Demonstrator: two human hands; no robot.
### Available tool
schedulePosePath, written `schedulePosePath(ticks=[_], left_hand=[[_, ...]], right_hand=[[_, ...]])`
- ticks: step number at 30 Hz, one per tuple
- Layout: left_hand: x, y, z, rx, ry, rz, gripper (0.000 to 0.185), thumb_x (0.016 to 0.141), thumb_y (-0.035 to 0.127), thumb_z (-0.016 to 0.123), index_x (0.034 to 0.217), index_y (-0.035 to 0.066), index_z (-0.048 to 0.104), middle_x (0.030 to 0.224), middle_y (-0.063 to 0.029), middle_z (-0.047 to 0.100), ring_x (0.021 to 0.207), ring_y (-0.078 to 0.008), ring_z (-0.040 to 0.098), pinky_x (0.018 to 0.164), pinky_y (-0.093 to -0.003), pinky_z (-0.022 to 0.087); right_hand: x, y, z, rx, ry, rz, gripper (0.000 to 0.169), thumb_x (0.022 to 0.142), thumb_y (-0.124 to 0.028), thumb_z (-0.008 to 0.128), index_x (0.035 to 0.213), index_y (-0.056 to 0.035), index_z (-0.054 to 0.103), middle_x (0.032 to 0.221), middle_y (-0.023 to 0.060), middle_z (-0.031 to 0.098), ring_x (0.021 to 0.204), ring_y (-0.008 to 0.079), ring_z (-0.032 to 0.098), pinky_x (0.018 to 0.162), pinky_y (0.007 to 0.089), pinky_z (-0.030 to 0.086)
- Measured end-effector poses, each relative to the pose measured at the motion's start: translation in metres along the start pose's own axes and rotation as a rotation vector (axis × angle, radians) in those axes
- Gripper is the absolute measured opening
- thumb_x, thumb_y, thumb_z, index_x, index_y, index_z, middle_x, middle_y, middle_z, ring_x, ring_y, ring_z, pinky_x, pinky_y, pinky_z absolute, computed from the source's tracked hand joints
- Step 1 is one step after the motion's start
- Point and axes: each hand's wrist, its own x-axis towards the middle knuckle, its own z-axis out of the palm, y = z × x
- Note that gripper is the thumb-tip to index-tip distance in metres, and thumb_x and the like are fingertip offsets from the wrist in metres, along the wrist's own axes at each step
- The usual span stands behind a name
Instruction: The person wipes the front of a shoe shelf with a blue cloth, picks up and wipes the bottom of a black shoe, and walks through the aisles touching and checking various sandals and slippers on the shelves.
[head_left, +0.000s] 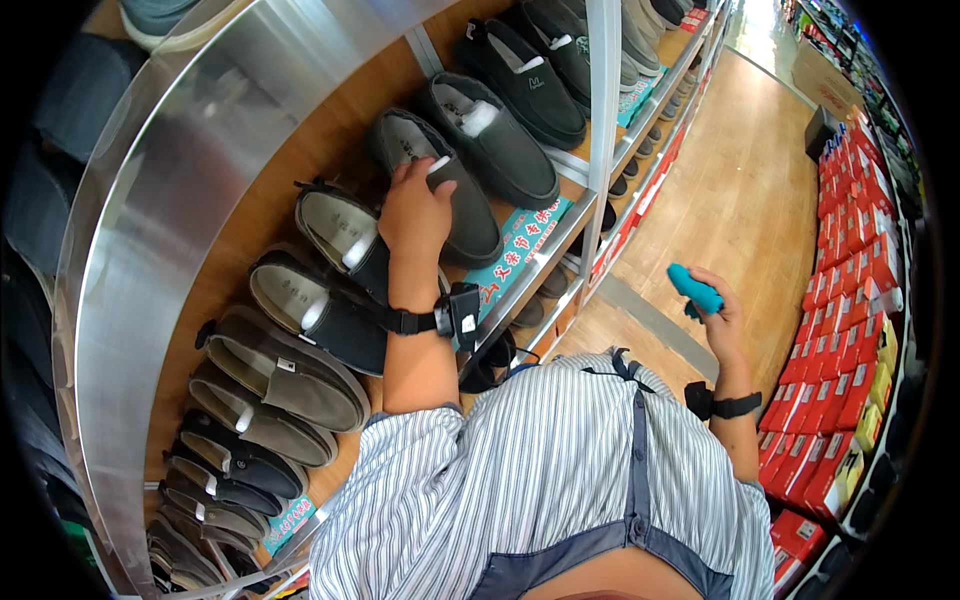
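Note:
My left hand (417, 206) rests on the opening of a dark grey slip-on shoe (469, 217) on the shelf, its fingers near the white stuffing in the shoe; whether they grip anything cannot be told. A matching grey shoe (506, 154) stands beside it, with white stuffing showing. On the other side of my hand is a black slip-on with a pale insole (337, 225). Away from the shelf, over the floor, my right hand (721, 307) holds a bunched teal cloth (694, 289). Black straps with small devices are on both wrists.
More slip-on shoes (285, 382) line the wooden shelf, which has a metal front edge (551, 274) and teal printed signs (521, 240). A white upright post (602, 97) stands at the shelf front. Stacked red shoe boxes (844, 360) line the aisle's right side, beyond the wooden floor (720, 165).

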Motion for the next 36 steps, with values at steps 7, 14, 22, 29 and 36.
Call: schedulePosePath(ticks=[7, 14, 22, 29, 36], left_hand=[[-0.007, -0.009, 0.003, -0.064, 0.051, 0.055, 0.047, 0.084, 0.026, 0.071, 0.121, 0.001, 0.059, 0.123, -0.0206, 0.06, 0.114, -0.0389, 0.057, 0.096, -0.0429, 0.046], [-0.008, 0.003, -0.011, 0.201, -0.033, 0.05, 0.064, 0.076, 0.03, 0.079, 0.128, 0.001, 0.054, 0.116, -0.0221, 0.06, 0.11, -0.0409, 0.058, 0.091, -0.0443, 0.05], [-0.002, 0.015, -0.012, 0.252, 0.06, -0.102, 0.054, 0.063, 0.025, 0.089, 0.097, 0.003, 0.054, 0.099, -0.0132, 0.062, 0.085, -0.0346, 0.062, 0.074, -0.0417, 0.051], [-0.022, -0.01, -0.008, -0.06, 0.167, -0.168, 0.031, 0.071, 0.012, 0.084, 0.088, -0.001, 0.061, 0.08, -0.0064, 0.059, 0.066, -0.0137, 0.056, 0.062, -0.0284, 0.047], [-0.024, 0.003, -0.009, -0.026, 0.187, -0.171, 0.017, 0.077, 0.004, 0.075, 0.091, -0.002, 0.067, 0.082, -0.0085, 0.063, 0.071, -0.0183, 0.06, 0.065, -0.0284, 0.049]], right_hand=[[0.031, 0.039, -0.03, 0.005, 0.142, 0.165, 0.035, 0.087, 0.007, 0.057, 0.12, -0.0064, 0.063, 0.108, 0.0045, 0.067, 0.085, 0.0118, 0.062, 0.068, 0.0233, 0.049], [0.11, 0.047, -0.046, 0.042, 0.003, 0.171, 0.031, 0.088, 0.001, 0.06, 0.118, -0.0058, 0.063, 0.098, 0.0032, 0.065, 0.075, 0.0099, 0.061, 0.06, 0.0221, 0.047], [0.207, 0.051, -0.073, 0.055, -0.272, 0.122, 0.033, 0.089, 0.002, 0.06, 0.12, -0.0063, 0.062, 0.096, 0.0042, 0.065, 0.072, 0.0113, 0.063, 0.057, 0.0224, 0.047], [0.251, 0.076, -0.082, 0.117, -0.323, 0.117, 0.032, 0.089, 0.0, 0.06, 0.121, -0.0053, 0.06, 0.098, 0.0057, 0.065, 0.074, 0.0124, 0.063, 0.059, 0.0249, 0.05], [0.265, 0.076, -0.063, 0.203, -0.391, 0.166, 0.032, 0.09, -0.002, 0.061, 0.122, -0.0051, 0.06, 0.098, 0.0045, 0.064, 0.077, 0.0118, 0.062, 0.061, 0.0252, 0.051]])
